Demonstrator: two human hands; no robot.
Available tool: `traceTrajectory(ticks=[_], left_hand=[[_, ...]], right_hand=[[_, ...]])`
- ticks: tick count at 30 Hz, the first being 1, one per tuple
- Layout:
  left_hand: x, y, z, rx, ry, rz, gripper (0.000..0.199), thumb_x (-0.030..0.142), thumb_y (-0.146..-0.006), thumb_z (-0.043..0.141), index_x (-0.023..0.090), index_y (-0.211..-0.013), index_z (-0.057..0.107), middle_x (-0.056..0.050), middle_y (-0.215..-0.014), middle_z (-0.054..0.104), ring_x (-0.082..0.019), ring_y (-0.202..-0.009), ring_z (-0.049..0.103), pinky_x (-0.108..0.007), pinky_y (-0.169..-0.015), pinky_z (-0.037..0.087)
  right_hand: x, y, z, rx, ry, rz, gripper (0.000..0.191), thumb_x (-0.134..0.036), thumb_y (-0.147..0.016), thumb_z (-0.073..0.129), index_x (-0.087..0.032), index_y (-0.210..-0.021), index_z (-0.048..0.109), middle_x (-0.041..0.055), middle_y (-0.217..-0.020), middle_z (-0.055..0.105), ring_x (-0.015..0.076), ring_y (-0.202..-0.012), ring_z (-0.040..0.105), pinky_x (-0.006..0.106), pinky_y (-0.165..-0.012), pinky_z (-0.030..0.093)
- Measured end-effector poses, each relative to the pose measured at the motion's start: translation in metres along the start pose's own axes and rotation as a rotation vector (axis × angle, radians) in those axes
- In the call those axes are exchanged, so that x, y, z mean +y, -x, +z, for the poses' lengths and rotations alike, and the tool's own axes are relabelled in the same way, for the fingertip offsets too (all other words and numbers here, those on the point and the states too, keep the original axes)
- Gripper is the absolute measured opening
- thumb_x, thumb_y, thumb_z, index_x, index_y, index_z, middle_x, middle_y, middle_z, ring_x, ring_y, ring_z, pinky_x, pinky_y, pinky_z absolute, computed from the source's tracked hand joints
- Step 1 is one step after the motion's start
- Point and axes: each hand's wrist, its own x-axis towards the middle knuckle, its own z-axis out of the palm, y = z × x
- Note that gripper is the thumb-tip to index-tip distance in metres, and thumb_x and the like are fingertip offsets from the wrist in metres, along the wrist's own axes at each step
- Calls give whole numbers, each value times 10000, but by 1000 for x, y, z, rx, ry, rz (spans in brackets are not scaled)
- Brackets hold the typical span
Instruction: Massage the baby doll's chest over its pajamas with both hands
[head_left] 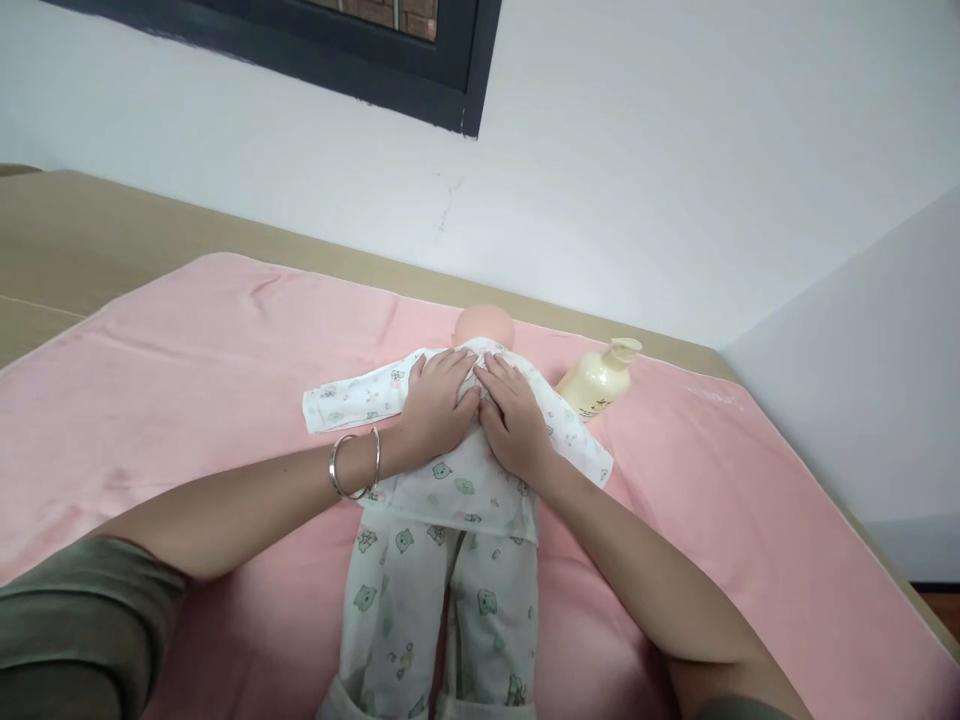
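Left hand [441, 405]: open, laid flat on the upper part of the shirt [457, 490], fingers extended (two bangles [332, 470] are on this wrist).
Right hand [517, 420]: also open and flat there, just beside the left one.
Doll [484, 325]: lies on the pink mat [225, 350] under both hands, with sleeves spread.
Bottle [600, 380]: on the mat, near the sleeve at the right.

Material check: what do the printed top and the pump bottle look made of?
Printed top: probably thin cotton-like fabric, matte, judging by its soft drape and loose hem. Pump bottle: likely glossy plastic, given bright highlights on its rounded shoulder.
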Motion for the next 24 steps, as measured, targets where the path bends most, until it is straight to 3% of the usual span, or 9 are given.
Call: traceTrajectory(ticks=[13,18,24], left_hand=[[-1,0,1,26,32,22,449,289,-930,370,159,-1304,581,-131,-1433,584,-285,-1358,489,-557,-1194,281],[-5,-2,4,66,51,62,450,291,-920,388,136,-1286,598,-142,-1395,606,-297,-1313,515,-524,-1167,349],[-6,1,5,117,25,110,429,272,-936,387,131,-1280,602,-144,-1360,624,-299,-1279,539,-520,-1136,398]], right_hand=[[0,3,-1,24,-18,-11,503,-222,-957,390,-96,-1418,547,147,-1548,457,254,-1504,338,530,-1247,275],[-2,6,0,45,-37,15,502,-239,-956,398,-91,-1410,554,153,-1553,451,245,-1510,324,499,-1261,264],[1,5,-1,32,-48,278,690,-360,-972,388,-31,-1565,259,182,-1645,259,279,-1559,164,541,-1280,196]])
